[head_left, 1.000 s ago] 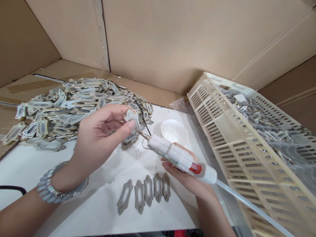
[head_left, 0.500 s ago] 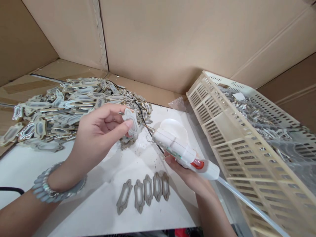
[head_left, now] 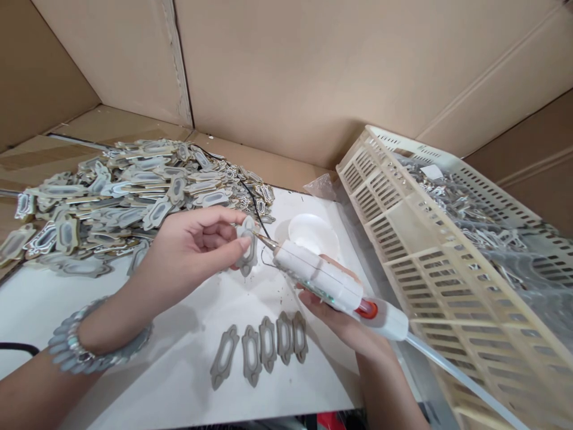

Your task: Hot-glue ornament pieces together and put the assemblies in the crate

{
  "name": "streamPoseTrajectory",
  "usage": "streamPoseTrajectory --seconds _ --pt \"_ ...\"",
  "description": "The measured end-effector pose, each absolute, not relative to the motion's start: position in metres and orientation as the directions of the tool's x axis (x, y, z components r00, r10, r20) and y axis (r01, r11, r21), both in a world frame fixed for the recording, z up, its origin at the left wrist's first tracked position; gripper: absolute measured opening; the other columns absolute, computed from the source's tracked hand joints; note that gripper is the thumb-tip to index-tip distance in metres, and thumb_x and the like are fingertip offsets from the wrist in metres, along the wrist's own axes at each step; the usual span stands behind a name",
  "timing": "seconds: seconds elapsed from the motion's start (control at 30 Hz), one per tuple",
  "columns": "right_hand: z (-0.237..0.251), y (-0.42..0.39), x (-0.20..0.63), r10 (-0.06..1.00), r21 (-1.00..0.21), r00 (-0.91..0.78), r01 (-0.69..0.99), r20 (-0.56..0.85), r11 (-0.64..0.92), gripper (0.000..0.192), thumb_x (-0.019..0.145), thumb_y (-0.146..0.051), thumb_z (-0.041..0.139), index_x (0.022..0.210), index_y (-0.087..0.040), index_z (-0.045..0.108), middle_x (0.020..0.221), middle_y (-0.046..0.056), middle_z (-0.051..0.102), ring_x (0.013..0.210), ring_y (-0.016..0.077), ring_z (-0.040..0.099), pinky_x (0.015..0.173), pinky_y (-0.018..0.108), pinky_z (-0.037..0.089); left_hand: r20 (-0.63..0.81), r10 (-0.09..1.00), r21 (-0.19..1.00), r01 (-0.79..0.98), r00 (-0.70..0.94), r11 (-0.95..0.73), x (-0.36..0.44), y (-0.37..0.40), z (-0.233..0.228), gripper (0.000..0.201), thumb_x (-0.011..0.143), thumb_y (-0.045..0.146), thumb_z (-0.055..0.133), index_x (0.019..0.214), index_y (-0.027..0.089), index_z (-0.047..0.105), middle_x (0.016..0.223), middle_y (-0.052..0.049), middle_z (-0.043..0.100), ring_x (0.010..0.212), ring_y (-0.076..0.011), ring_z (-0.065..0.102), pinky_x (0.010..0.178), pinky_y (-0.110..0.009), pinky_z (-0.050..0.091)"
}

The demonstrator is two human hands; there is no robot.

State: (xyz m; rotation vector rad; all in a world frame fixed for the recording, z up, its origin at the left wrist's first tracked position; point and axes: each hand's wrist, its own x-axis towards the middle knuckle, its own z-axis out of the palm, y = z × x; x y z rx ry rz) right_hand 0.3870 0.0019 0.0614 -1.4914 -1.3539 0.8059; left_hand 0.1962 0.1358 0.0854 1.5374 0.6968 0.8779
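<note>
Between thumb and fingers, my left hand (head_left: pixel 201 242) pinches a small grey frame-shaped plate (head_left: pixel 246 254), held upright above the table. My right hand (head_left: pixel 333 307) is wrapped round a white glue gun (head_left: pixel 320 272) with a clear glue stick (head_left: pixel 465 379) coming out of its back end. The gun's metal nozzle points left, and its tip is at the upper part of the held plate. Below my hands, several similar grey plates (head_left: pixel 267 344) lie in a row on the white table top (head_left: pixel 170 364).
A big heap of grey plates (head_left: pixel 134 191) covers the back left. Behind the glue gun is a white round dish (head_left: pixel 313 234). A cream plastic crate (head_left: pixel 394 233) with bagged metal pieces stands at the right. Cardboard walls (head_left: pixel 286 71) rise behind, and a black cord (head_left: pixel 255 200) runs by the heap.
My left hand has moved right and slightly down with the plate, which is now turned more upright. The glue gun has shifted a little down and right, and its nozzle tip now meets the plate.
</note>
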Motion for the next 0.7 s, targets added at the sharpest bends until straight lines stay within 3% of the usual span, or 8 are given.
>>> streamPoseTrajectory --seconds 0.27,0.43,0.57,0.7 --pt "0.0659 0.0020 0.3865 0.984 -0.932 0.170 0.361 0.047 -0.018 0.015 0.075 -0.016 0.064 0.067 -0.023 0.053 0.079 0.000 0.062 0.075 0.0156 0.061 0.066 0.026 0.050 0.103 0.822 0.993 -0.016 0.560 -0.114 0.1967 0.1348 0.0853 0.018 0.068 0.025 0.075 0.084 0.020 0.072 0.062 0.000 0.067 0.050 -0.0118 0.060 0.047 -0.016 0.053" --pt "0.0614 -0.0008 0.3910 0.981 -0.911 0.192 0.410 0.031 -0.051 0.015 0.080 -0.032 0.067 0.071 -0.024 0.057 0.081 0.002 0.065 0.070 0.0167 0.061 0.064 0.028 0.053 0.132 0.816 0.990 -0.040 0.562 -0.132 0.1965 0.1357 0.0846 0.017 0.068 0.023 0.075 0.085 0.019 0.072 0.063 0.000 0.068 0.050 -0.0111 0.060 0.047 -0.016 0.053" --pt "0.0585 -0.0024 0.3940 0.978 -0.938 0.198 0.323 -0.063 -0.126 0.016 0.080 -0.038 0.069 0.077 -0.024 0.060 0.072 0.000 0.063 0.063 0.0157 0.057 0.059 0.027 0.051 0.166 0.814 0.985 -0.056 0.557 -0.163 0.1961 0.1362 0.0852 0.015 0.069 0.021 0.074 0.084 0.018 0.073 0.062 0.001 0.068 0.051 -0.0088 0.060 0.046 -0.014 0.052" --pt "0.0591 -0.0023 0.3942 0.980 -0.955 0.189 0.273 -0.063 -0.114 0.016 0.080 -0.036 0.070 0.078 -0.023 0.062 0.072 -0.001 0.062 0.065 0.0151 0.058 0.059 0.026 0.050 0.164 0.818 0.986 -0.068 0.551 -0.152 0.1974 0.1362 0.0864 0.014 0.068 0.020 0.075 0.082 0.017 0.074 0.061 0.002 0.068 0.050 -0.0083 0.060 0.046 -0.013 0.052"
